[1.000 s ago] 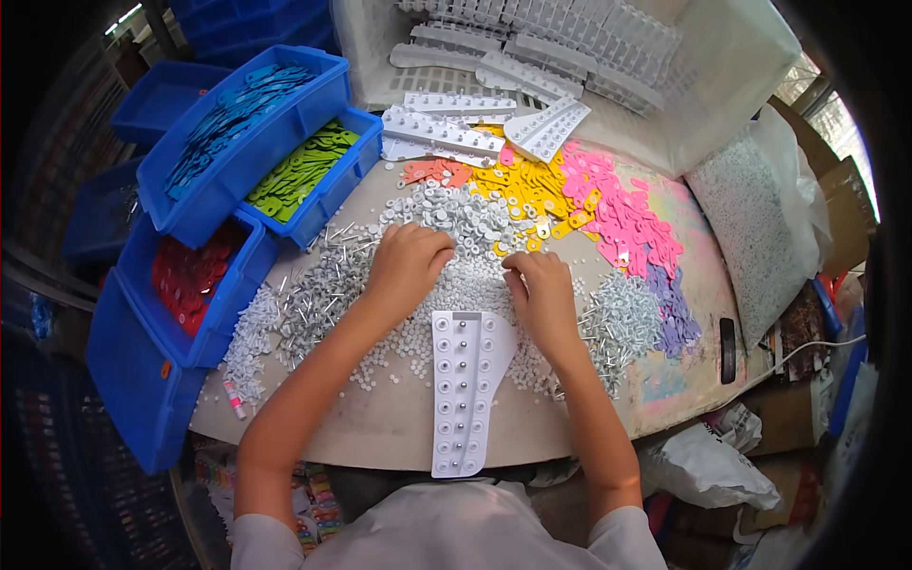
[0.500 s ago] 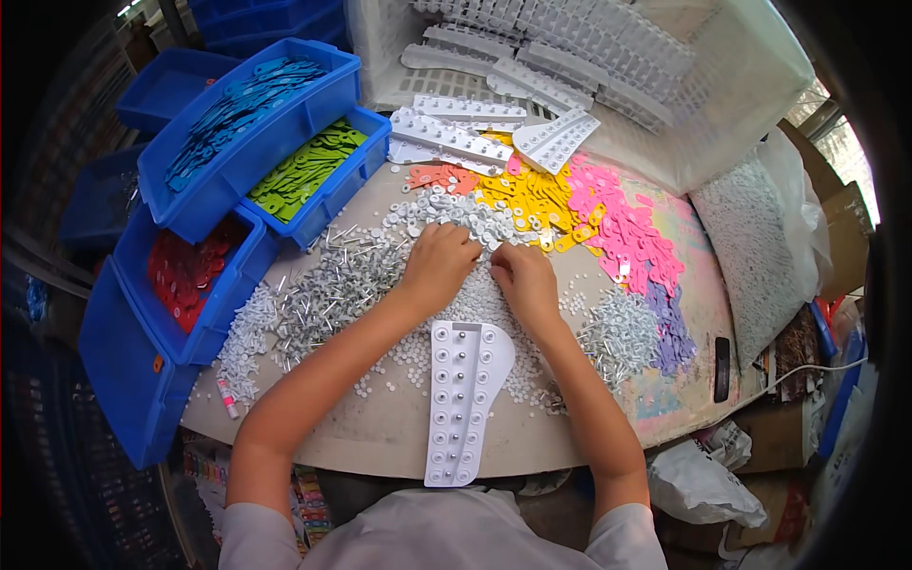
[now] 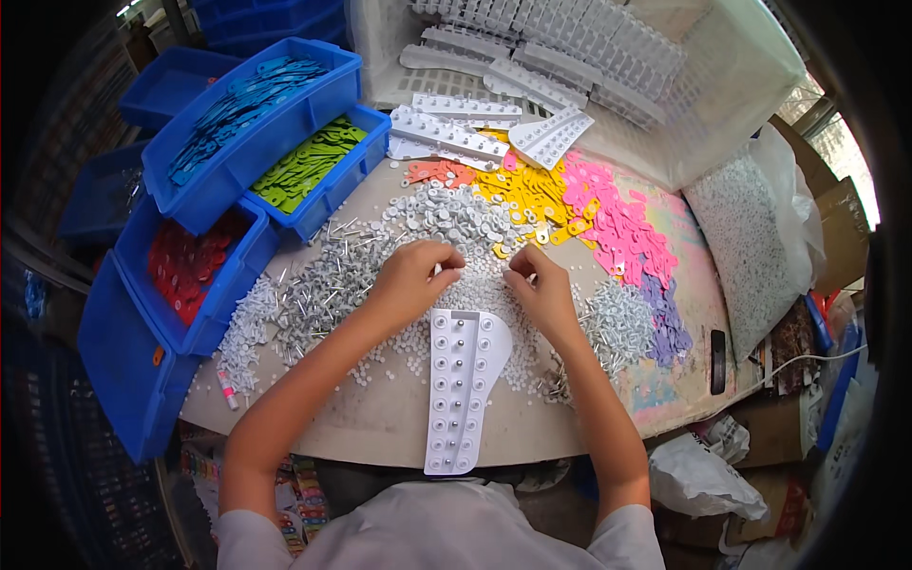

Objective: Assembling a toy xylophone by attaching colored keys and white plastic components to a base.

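My left hand [image 3: 410, 279] hovers over the heap of small white caps [image 3: 489, 290], fingers curled toward the thumb. Opposite it, my right hand [image 3: 545, 289] is curled with thumb and fingertips drawn together. Whatever either hand pinches is too small to make out. Just below them, a white plastic holder [image 3: 465, 389], wide at the top and narrowing downward, lies with several round sockets along both sides and metal pins down its middle channel. Beyond the hands is a pile of larger white round pieces [image 3: 446, 211]. Loose metal pins [image 3: 332, 275] spread beside my left forearm.
Blue bins hold blue strips [image 3: 237, 109], green strips [image 3: 309, 166] and red strips [image 3: 187, 271]. Yellow [image 3: 527, 195], pink [image 3: 622, 218] and purple tabs [image 3: 667, 323] lie at right. More white holders [image 3: 446, 136] sit before a crate [image 3: 722, 123]. A black bar [image 3: 718, 361] lies near the right edge.
Both hands have come back from the larger white pieces toward me and moved farther apart. The white holder appears slightly higher in view, along with the table edge.
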`<state>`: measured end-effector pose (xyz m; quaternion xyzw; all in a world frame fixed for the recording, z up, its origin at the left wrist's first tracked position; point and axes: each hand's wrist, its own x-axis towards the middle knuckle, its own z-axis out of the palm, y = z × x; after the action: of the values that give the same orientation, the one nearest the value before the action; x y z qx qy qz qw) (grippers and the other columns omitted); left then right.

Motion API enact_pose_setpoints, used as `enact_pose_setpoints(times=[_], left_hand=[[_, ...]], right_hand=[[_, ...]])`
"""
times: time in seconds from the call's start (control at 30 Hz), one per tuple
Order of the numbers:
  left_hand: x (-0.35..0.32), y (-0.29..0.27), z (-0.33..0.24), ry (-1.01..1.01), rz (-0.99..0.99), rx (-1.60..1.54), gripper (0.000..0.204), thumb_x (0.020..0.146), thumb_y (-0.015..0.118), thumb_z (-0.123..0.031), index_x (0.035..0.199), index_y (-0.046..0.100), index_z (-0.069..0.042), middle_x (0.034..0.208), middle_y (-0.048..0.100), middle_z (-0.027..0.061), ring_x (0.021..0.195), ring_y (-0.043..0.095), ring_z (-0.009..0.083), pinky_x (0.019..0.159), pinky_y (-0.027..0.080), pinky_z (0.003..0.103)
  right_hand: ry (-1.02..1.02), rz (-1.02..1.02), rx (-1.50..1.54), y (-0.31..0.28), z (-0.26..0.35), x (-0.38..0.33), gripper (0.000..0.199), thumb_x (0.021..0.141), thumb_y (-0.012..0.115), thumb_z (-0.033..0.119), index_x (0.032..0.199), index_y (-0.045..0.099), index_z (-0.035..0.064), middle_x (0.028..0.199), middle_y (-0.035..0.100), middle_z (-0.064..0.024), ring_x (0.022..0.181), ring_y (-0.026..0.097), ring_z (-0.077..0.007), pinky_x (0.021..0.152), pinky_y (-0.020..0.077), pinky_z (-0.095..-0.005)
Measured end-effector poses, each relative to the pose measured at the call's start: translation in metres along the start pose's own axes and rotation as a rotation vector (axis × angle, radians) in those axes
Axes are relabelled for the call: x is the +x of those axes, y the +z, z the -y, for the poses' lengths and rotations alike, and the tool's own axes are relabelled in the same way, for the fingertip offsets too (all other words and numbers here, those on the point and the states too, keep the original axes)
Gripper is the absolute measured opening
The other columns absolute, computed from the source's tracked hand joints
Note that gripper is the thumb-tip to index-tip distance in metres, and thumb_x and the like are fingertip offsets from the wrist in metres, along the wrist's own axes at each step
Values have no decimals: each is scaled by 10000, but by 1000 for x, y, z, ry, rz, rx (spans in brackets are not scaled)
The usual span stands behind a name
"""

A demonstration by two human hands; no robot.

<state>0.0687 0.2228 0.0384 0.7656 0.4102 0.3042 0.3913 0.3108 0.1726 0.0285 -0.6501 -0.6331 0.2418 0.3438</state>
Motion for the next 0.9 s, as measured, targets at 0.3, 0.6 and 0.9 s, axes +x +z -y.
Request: enact_pose_setpoints(times=[0.3,0.6,0.9], left_hand=[[-60,3,14,175,68,88,91,920,732,-106,988,736,-45,977,705,74,940,652,235,824,522,370],[-60,16,4,-95,3,-48,125,905,747,-109,979,709,-17,930,681,71,727,629,205,694,520,354],[-71,18,9,268,-191,326,107,864,802,-154,894,739,-73,850,653,55,885,630,274,812,489,397]], right_hand=[[-53,273,61,-15,38,-55,122,922,719,107,996,692,14,852,704,-65,821,650,-174,735,487,-325],[84,162,165,7,24,-62,117,943,682,87,1021,667,2,816,673,-44,751,609,-121,695,487,-289],[-94,32,-36,19,28,-68,124,928,698,50,1024,634,4,1008,687,-120,899,651,-230,786,522,-347]])
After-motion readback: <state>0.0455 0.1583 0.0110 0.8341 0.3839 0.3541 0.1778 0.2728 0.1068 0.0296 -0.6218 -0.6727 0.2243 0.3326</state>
